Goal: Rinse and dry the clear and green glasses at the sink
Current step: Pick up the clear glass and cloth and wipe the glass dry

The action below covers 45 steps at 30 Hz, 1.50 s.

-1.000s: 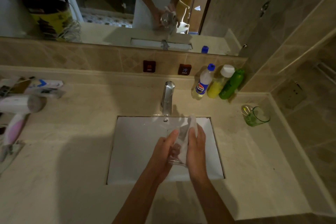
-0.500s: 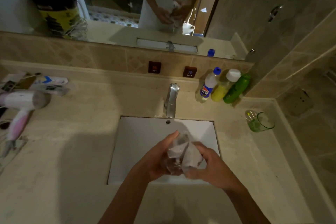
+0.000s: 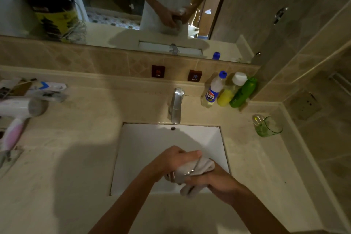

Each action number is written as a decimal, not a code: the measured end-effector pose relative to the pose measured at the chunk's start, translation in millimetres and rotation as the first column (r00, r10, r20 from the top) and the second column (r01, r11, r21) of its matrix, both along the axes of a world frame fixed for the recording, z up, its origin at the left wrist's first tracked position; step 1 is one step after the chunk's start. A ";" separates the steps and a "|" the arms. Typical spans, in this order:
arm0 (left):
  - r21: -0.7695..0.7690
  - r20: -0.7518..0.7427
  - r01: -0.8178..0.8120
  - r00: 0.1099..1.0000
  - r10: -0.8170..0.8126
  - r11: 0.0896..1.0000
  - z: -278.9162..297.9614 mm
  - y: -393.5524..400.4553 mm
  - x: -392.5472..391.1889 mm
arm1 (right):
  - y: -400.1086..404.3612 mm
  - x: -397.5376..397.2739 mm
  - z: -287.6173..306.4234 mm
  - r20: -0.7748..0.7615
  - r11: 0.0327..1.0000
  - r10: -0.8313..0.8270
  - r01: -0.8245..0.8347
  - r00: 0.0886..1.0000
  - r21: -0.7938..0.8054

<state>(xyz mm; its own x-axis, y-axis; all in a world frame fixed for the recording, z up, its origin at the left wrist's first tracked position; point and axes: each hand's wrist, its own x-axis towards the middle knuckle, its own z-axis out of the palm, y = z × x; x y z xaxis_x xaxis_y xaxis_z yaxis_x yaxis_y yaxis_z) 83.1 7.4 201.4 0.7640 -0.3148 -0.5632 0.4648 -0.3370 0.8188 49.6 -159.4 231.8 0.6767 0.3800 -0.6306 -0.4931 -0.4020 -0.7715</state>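
Over the front part of the white sink, my left hand grips the clear glass, which lies tilted and is mostly wrapped in a white cloth. My right hand holds the cloth against the glass from the right, and a tail of cloth hangs below. The green glass stands on the counter to the right of the sink, away from both hands.
A chrome tap stands behind the basin, not running. Three bottles stand at the back right corner. A white and pink hair dryer and small boxes lie on the counter at the left. The mirror runs along the back wall.
Both hands have turned the glass and cloth: the cloth now bunches over the glass to the right, my right hand sits lower and further right.
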 end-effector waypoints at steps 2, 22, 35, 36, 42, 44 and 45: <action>0.071 0.092 0.000 0.996 -0.006 0.997 -1.4 3.1 2.4 | -2.4 -0.5 4.7 -0.002 0.988 -0.123 0.123 0.992 0.097; -0.070 0.400 -0.235 0.884 0.244 0.969 -35.9 6.9 -14.6 | 13.2 7.9 -16.4 0.041 0.909 -0.295 0.268 0.954 0.318; -0.137 -0.130 -0.472 0.880 0.457 0.871 -45.7 -1.8 -5.4 | 23.8 -7.5 -11.6 0.343 0.972 -0.234 0.221 0.910 0.077; -0.124 0.082 -0.436 0.891 0.447 0.891 -45.5 -2.5 -9.1 | 21.6 -6.1 -12.0 0.303 0.967 -0.256 0.238 0.918 0.096; -0.093 0.389 -0.303 0.866 0.314 0.949 -37.1 5.5 -21.6 | 16.2 -8.0 -11.0 0.312 0.966 -0.238 0.190 0.920 0.176; -0.085 0.044 -0.375 0.924 0.380 0.923 -20.7 7.2 -16.0 | 18.1 -11.1 -14.8 0.327 0.970 -0.217 0.167 0.920 0.174; -0.110 -0.138 -0.403 0.912 0.387 0.909 -16.6 10.5 -15.4 | 20.7 -11.9 -17.1 0.380 0.969 -0.237 0.190 0.894 0.156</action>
<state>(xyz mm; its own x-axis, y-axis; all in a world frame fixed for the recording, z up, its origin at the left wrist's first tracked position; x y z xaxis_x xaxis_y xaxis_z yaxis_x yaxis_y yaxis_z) 67.7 17.9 184.8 0.7766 -0.0775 -0.6253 0.6272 0.0010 0.7788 37.7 -138.7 214.7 0.9330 0.2507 -0.2582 -0.2046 -0.2208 -0.9536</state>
